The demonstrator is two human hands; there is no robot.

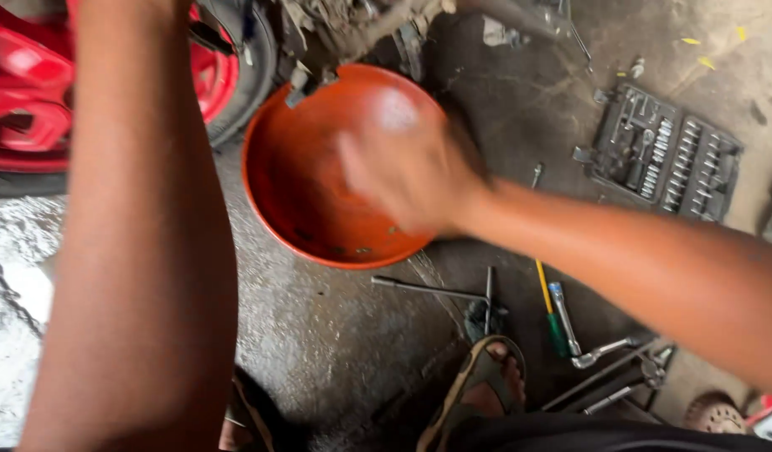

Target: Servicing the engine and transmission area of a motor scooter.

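While my right hand [411, 172] hovers blurred over the orange bowl [302, 192] on the floor, fingers apparently curled, grip unclear, my left forearm [143, 251] reaches past the frame's top, hand unseen; the right is nearer.

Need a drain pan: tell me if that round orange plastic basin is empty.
Nearly empty: the round orange plastic basin shows bare floor with only dark specks; the blurred right hand hides part.
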